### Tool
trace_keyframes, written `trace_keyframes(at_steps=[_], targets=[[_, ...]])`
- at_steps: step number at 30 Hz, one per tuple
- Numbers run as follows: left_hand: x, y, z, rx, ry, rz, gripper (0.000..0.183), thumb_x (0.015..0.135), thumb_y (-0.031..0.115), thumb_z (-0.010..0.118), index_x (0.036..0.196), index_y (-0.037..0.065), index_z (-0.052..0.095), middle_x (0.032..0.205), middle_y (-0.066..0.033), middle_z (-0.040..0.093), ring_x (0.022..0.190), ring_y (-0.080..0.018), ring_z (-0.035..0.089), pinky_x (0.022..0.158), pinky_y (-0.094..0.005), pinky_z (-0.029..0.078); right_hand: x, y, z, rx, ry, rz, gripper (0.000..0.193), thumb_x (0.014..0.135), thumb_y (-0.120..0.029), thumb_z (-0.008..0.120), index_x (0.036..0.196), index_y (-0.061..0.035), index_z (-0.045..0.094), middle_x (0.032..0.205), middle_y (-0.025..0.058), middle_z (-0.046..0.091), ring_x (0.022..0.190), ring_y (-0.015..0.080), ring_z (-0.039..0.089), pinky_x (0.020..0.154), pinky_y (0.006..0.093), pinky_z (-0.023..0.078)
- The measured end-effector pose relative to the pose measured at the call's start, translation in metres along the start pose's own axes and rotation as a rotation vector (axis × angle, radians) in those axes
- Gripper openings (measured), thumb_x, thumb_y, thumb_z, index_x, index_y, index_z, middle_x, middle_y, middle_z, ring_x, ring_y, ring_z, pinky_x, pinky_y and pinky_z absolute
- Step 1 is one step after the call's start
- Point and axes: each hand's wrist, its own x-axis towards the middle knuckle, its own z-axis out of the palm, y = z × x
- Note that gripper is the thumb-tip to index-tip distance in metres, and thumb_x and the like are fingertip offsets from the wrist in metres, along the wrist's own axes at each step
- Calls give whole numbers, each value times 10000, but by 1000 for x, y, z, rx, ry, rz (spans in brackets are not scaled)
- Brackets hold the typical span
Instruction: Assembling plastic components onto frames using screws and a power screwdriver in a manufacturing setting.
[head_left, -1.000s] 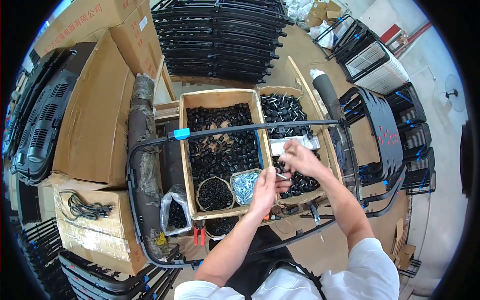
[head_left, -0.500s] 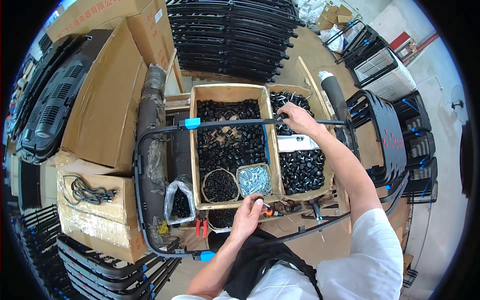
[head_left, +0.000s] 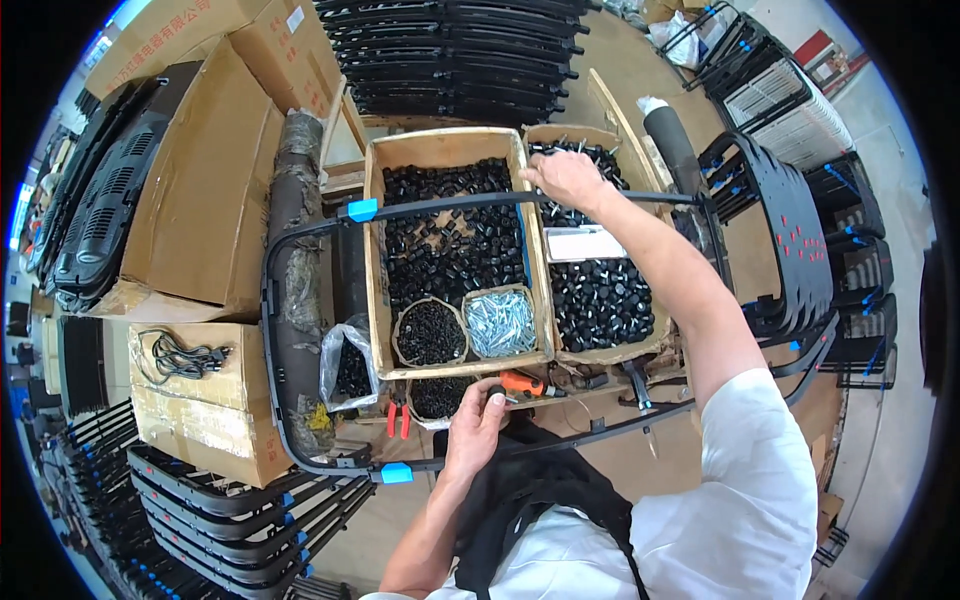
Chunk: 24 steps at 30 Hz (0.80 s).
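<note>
1. Workshop floor: stacked black plastic panels (head_left: pixel 460 50) and brown cardboard cartons (head_left: pixel 200 190) surround two open wooden trays (head_left: pixel 445 150) of small black parts.
2. Black bent-tube frame (head_left: pixel 300 240) with blue clips lies across the trays.
3. Left hand (head_left: pixel 475 430) is at the frame's near rail, fingers closed on an orange-handled screwdriver (head_left: pixel 525 383).
4. Right hand (head_left: pixel 565 180) reaches over the far rail into the right tray's steel screws (head_left: pixel 590 152); its grip cannot be told.
5. Judged step: fetching a fastener. Next move calls for bringing screw and driver together at the frame.
</note>
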Motion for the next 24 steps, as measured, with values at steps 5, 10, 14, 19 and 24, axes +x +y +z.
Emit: trace_keyframes(at_steps=[5,10,14,19,24], targets=[[-22,-10,16,186,47,61,357,1089,180,574,1404,13,551,1215,-141,704,1094,-188,693,971,-340,548,-6,6,-4,0,-71,-31,522,1036,-465,558,1165,27,674,1033,244,763,1023,420,739,913,515,587],[-42,-12,44,196,-141,35,339,1057,150,614,1379,52,584,1211,-146,731,1099,-234,709,959,-354,548,-2,-8,-13,-66,-65,103,525,1020,-499,550,1114,-37,781,1124,216,769,1079,371,745,926,510,594],[-48,-18,70,540,-277,190,357,995,169,692,1331,77,616,1209,-157,712,1107,-374,671,968,-435,534,8,-6,8,-71,-90,110,445,1034,-395,518,1204,-57,753,1181,227,748,1132,405,721,967,530,577],[-52,-26,80,629,-322,228,387,968,176,724,1324,81,609,1202,-184,701,1111,-407,660,953,-478,537,14,-3,32,82,177,22,393,1030,-262,533,1321,-14,625,1311,299,617,1187,468,665,996,556,555],[-51,-23,82,644,-348,501,354,960,166,727,1296,83,653,1196,-171,704,1118,-397,662,979,-484,537,6,-3,20,148,118,-60,352,994,-262,592,1169,20,709,1248,314,642,1161,486,664,999,543,556]])
